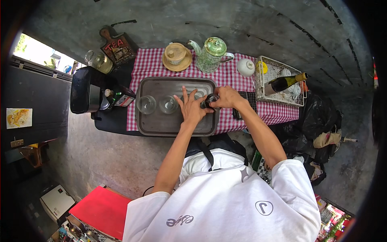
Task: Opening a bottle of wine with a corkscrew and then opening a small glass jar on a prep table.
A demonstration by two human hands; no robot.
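A small dark glass or jar [209,101] is over the right end of a brown serving tray [169,125]; its exact kind is hard to tell behind the fingers. My left hand [192,111] pinches its left side between thumb and forefinger, the other fingers spread over the tray. From the right, my right hand [228,97] grips the same container. On the tray's left half stand two clear glasses, one [146,105] near the left rim and another [168,104] beside my left hand. Part of a further clear glass shows behind my left fingers.
A red checked cloth [239,81] covers the table. Behind the tray stand a lidded cup [175,54], a green enamel teapot [211,54] and a white round vessel [245,67]. A wire basket [279,99] holding a bottle [284,83] is right; a black bin-like container [81,90] is left.
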